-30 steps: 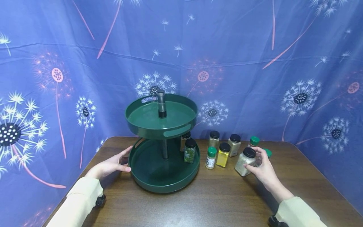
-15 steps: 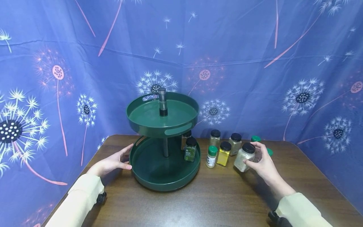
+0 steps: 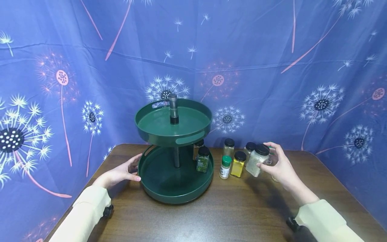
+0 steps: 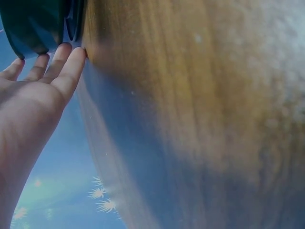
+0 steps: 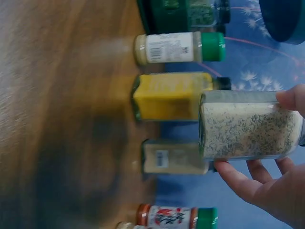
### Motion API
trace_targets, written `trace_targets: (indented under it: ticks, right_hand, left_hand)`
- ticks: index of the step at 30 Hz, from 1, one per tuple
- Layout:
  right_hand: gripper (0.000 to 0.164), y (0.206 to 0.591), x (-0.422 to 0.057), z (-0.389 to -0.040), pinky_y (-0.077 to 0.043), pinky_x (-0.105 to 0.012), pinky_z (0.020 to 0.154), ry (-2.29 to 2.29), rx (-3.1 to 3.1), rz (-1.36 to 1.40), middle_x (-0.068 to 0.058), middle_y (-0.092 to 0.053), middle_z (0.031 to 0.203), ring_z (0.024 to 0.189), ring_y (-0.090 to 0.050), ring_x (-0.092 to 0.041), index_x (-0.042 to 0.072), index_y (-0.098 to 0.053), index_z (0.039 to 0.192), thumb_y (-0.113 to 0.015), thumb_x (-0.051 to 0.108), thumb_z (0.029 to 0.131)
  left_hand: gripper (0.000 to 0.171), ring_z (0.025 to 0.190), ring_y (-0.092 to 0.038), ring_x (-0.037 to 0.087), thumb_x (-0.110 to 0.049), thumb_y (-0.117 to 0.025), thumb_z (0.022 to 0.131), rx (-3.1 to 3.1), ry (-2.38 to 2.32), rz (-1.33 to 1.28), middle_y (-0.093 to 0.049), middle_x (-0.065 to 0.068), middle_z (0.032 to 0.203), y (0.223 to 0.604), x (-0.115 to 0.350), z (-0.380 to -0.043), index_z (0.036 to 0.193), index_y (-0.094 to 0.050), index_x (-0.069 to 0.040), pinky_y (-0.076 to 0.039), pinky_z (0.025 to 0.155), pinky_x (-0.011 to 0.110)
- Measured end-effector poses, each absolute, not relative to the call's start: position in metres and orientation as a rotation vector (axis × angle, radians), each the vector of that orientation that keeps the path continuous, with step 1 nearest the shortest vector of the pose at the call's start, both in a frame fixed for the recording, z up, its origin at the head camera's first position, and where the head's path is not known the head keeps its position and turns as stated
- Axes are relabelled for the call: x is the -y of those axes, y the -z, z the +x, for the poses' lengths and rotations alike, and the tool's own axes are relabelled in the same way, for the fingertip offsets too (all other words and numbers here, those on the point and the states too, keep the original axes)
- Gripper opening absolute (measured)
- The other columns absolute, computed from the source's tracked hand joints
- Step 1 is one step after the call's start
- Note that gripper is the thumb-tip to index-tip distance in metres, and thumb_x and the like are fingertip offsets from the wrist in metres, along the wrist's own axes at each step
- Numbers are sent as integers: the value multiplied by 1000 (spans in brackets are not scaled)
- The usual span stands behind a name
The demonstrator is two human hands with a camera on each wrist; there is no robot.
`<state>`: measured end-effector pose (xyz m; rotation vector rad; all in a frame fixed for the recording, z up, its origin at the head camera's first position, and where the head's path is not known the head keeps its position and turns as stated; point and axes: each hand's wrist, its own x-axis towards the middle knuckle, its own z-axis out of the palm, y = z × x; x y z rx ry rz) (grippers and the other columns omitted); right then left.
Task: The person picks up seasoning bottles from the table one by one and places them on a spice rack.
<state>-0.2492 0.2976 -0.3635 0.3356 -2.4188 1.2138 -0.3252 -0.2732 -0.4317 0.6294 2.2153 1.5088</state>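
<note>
My right hand [image 3: 281, 168] holds a square clear spice jar [image 3: 255, 163] with a black lid, thumb on one side and fingers on the other. Pale seasoning with dark flecks fills the jar [image 5: 248, 126], raised off the table and slightly tilted. My left hand [image 3: 122, 173] is at the left side of a green two-tier turntable, its relaxed fingertips [image 4: 62, 50] at the wall of the lower tray [image 3: 163, 190]. In that tray, at the right, stand a black-lidded jar of green herbs [image 3: 203, 161] and another black-lidded jar [image 3: 197, 151] behind it.
The upper tray [image 3: 181, 116] hangs over the lower one on a metal post [image 3: 173, 107]. Left of the held jar stand a green-capped bottle [image 3: 224, 169], a yellow jar [image 3: 238, 164] and black-lidded jars. A red-and-white bottle [image 5: 169, 217] with a green cap stands near my right hand.
My right hand has lifted the jar of pale seasoning off the table and moved it slightly left and back, beside the other jars. The left hand stays at the lower tray.
</note>
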Motion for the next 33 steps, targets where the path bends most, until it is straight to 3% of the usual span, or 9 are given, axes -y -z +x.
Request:
trace_targets:
  ticks: [7, 14, 17, 30, 33]
  right_hand:
    - [77, 343, -286, -248, -51, -27, 60, -1235, 2452, 346, -17, -40, 124, 86, -55, -3, 17, -31, 133, -75, 12, 71]
    - [78, 331, -273, -250, -50, -27, 66, -1251, 2448, 405, -12, -44, 123, 98, -56, -29, 20, -31, 134, -75, 14, 70]
    - [78, 325, -266, -250, -50, -29, 66, -1276, 2463, 429, -12, -44, 125, 103, -54, -33, 23, -30, 134, -75, 17, 71]
    - [76, 321, -235, -258, -52, -36, 56, -1472, 2466, 531, -11, -42, 128, 110, -48, -36, 28, -30, 133, -74, 15, 72]
    - [75, 323, -228, -260, -52, -38, 60, -1453, 2458, 557, -10, -45, 125, 108, -51, -34, 29, -32, 132, -75, 14, 71]
  left_hand:
    - [95, 131, -17, 42, -9, -67, 78, -2200, -1494, 629, -8, 20, 147, 431, 273, -325, 144, 1, -14, -25, 102, 52]
    - [95, 131, -17, 42, -10, -67, 78, -2190, -1499, 622, -7, 17, 148, 431, 274, -324, 144, 0, -17, -24, 102, 53]
    - [95, 131, -16, 41, -11, -68, 77, -2191, -1501, 616, -6, 14, 148, 431, 273, -323, 144, 0, -18, -23, 103, 53]
    - [94, 132, -14, 41, -9, -67, 78, -2183, -1502, 640, -6, 15, 148, 428, 272, -322, 144, 0, -16, -24, 103, 52]
    - [94, 132, -13, 40, -9, -67, 78, -2180, -1506, 642, -5, 15, 148, 429, 272, -322, 144, 0, -17, -23, 103, 52]
